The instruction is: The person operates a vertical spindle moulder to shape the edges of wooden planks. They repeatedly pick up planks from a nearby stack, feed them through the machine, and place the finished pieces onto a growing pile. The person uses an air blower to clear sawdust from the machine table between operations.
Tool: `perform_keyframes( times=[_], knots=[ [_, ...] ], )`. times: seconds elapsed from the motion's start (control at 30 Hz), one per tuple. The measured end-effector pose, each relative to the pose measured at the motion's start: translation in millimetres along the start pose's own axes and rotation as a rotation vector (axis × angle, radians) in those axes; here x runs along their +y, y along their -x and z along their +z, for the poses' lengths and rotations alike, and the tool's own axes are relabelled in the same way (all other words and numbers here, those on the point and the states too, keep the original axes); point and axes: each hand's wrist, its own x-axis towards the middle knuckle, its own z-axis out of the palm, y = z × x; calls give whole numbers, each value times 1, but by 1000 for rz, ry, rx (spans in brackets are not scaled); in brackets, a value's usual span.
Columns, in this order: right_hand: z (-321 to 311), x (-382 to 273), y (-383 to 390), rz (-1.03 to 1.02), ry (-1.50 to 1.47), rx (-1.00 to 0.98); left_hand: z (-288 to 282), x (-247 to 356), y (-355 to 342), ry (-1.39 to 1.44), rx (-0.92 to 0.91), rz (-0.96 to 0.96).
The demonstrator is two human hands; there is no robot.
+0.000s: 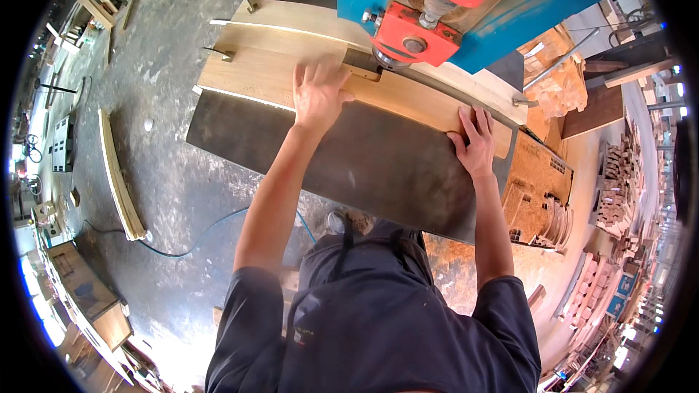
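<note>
A long wooden board with a notch in its far edge lies on the dark metal table, below the machine's red head. My right hand rests on the board's right part, fingers spread and thumb near its near edge. My left hand lies at the board's left end, beside a wide pale wooden panel. Its fingers are stretched out, slightly blurred, with the thumb apart. Under the head, a dark round part sits close to the notch; the cutting point is hidden.
Metal clamps sit on the wooden panels at the left, and another clamp at the right. A blue machine panel stands over the table's far side. Sawdust and stacked wood pieces lie right. A hose crosses the floor.
</note>
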Motion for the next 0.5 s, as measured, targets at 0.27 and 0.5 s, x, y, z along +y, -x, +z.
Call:
perform_keyframes(
  times=[0.27, 0.5],
  knots=[
    [1, -1, -1, 12, 2, -9, 2, 0, 1, -29, 0, -15],
    [2, 4, -3, 8, -27, 2, 5, 4, -2, -49, 35, -22]
  ],
)
